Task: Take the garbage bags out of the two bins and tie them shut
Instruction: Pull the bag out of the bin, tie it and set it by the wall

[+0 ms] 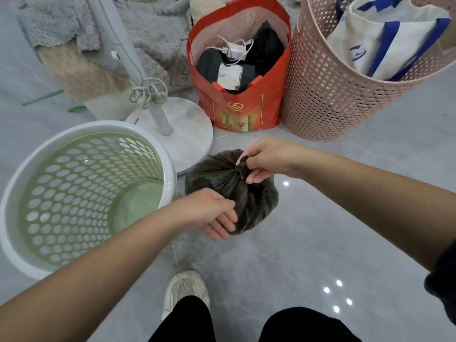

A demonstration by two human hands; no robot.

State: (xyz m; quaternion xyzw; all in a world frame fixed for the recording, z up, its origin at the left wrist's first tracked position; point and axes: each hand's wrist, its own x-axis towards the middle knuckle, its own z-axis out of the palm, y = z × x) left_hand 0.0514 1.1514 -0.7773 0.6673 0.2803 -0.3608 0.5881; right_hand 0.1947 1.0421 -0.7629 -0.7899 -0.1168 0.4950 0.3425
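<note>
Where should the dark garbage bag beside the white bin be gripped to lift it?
At the knot on top of the garbage bag, coming from above: the plastic gathers there into one narrow bundle, while the body is round and bulging. The right hand pinches it.

Garbage bag [232, 193] sits on the floor [308, 243] at centre, right hand [269, 159] pinching its knot at the bag's 1 o'clock, left hand [212, 213] touching its side at 7 o'clock. Bin [81, 125] stands just beside the bag at 9 o'clock, fan stand base [190, 129] behind both at 11 o'clock, blanket heap [153, 28] further back. Shopping bag [246, 112] at 12 o'clock holds a charger [234, 49], basket [320, 95] just beside it at 1 o'clock holds a tote bag [385, 38], and a shoe [185, 290] is at 6 o'clock.
</note>
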